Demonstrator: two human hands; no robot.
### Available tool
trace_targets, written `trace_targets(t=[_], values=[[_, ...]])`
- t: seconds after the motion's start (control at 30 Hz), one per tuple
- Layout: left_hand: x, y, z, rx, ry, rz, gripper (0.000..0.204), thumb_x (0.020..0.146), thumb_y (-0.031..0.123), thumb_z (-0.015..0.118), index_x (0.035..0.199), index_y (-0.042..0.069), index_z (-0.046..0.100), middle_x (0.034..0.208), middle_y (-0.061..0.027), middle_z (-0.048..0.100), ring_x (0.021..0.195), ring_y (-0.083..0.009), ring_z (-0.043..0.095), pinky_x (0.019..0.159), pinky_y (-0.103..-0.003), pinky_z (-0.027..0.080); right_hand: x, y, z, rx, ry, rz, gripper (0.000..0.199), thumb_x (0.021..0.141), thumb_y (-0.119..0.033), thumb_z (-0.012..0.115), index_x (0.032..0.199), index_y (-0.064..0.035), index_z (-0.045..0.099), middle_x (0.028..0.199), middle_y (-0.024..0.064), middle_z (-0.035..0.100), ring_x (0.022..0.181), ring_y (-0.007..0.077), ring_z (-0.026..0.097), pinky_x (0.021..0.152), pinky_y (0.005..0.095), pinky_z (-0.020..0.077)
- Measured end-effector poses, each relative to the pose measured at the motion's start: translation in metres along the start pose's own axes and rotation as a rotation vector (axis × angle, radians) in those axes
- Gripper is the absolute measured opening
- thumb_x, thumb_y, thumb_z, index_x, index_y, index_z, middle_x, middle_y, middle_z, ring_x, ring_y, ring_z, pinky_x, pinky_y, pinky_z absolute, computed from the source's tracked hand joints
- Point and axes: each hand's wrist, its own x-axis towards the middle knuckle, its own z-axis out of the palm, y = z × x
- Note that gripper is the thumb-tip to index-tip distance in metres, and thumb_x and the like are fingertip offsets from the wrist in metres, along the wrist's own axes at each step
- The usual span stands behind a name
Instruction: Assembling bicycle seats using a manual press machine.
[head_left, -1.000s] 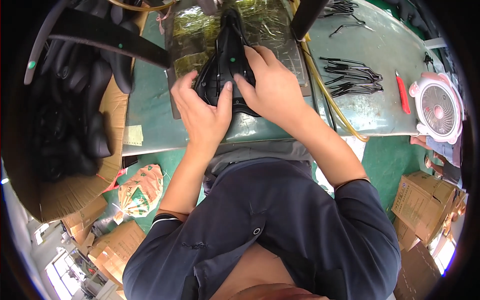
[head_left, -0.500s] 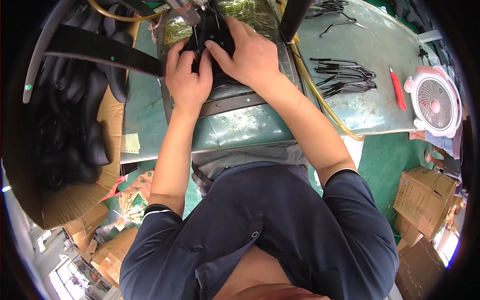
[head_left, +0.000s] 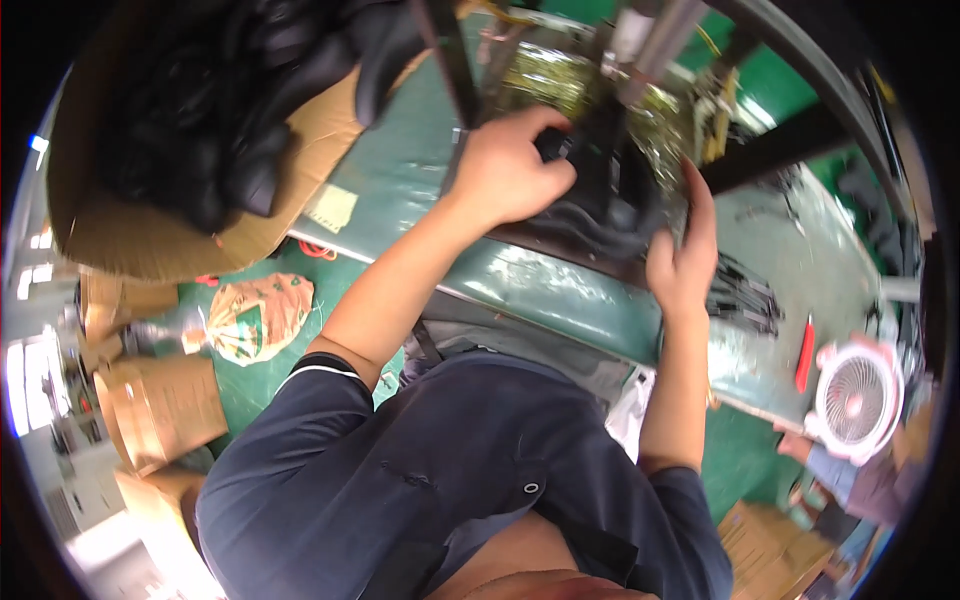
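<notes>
My left hand is closed, with a small black part sticking out between thumb and fingers; its kind is unclear. Below the metal shaft lies a black piece shaped like a bicycle saddle, blurred by motion. Beside its right edge my right hand is open, fingers stretched up and thumb apart. Whether this hand touches the black piece I cannot tell. Yellowish crinkled film covers the fixture behind.
A carton of black padded pieces stands at the left. To the right on the green table are black bent rods, a red-handled cutter and a white-pink fan. Dark frame bars flank the fixture.
The view has swung, shifting the bench rightward. My hands, earlier close together on the black piece under the shaft, are now apart. The left holds a black part; the right has opened beside the piece.
</notes>
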Motion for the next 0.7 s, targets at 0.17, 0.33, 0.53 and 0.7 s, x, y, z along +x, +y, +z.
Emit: trace_targets(t=[0.17, 0.33, 0.53, 0.7], values=[[-0.028, 0.029, -0.01, -0.688, -0.553, -0.026, 0.042, 0.096, 0.024, 0.086, 0.127, -0.002, 0.073, 0.114, -0.0119, 0.078, 0.106, -0.0165, 0.074, 0.091, -0.032, 0.058, -0.048, -0.02, -0.004, 0.602, 0.168, 0.494, 0.064, 0.103, -0.015, 0.066, 0.162, -0.0021, 0.046, 0.154, 0.0193, 0.058, 0.145, 0.0317, 0.054, 0.125, 0.045, 0.0386], [-0.03, 0.0, -0.067, -0.317, 0.001, 0.079, 0.034, 0.095, 0.023, 0.085, 0.121, 0.003, 0.075, 0.109, -0.01, 0.08, 0.097, -0.0209, 0.076, 0.084, -0.035, 0.061, -0.076, 0.044, -0.051, 0.089, 0.311, 0.43, 0.028, 0.095, -0.014, 0.075, 0.118, 0.002, 0.075, 0.105, 0.0139, 0.078, 0.094, 0.0256, 0.073, 0.092, 0.0432, 0.0595], [0.031, -0.151, -0.108, 0.826, 0.522, 0.218, 0.055, 0.097, 0.041, 0.078, 0.133, 0.0, 0.067, 0.127, -0.0231, 0.073, 0.12, -0.0431, 0.068, 0.107, -0.052, 0.052, 0.086, 0.14, -0.139, 0.671, 0.716, 0.591, 0.034, 0.098, -0.031, 0.085, 0.108, -0.0012, 0.073, 0.087, 0.0057, 0.073, 0.068, 0.0158, 0.067, 0.061, 0.0312, 0.0495], [0.05, -0.236, -0.109, 1.154, 0.352, -0.107, 0.083, 0.1, 0.065, 0.066, 0.151, 0.002, 0.048, 0.132, -0.026, 0.067, 0.115, -0.0464, 0.07, 0.094, -0.054, 0.061, 0.072, 0.184, -0.119, 0.031, 0.273, 0.684, 0.083, 0.096, -0.025, 0.083, 0.156, 0.0152, 0.042, 0.114, 0.0255, 0.076, 0.088, 0.0279, 0.08, 0.086, 0.0367, 0.0637]])
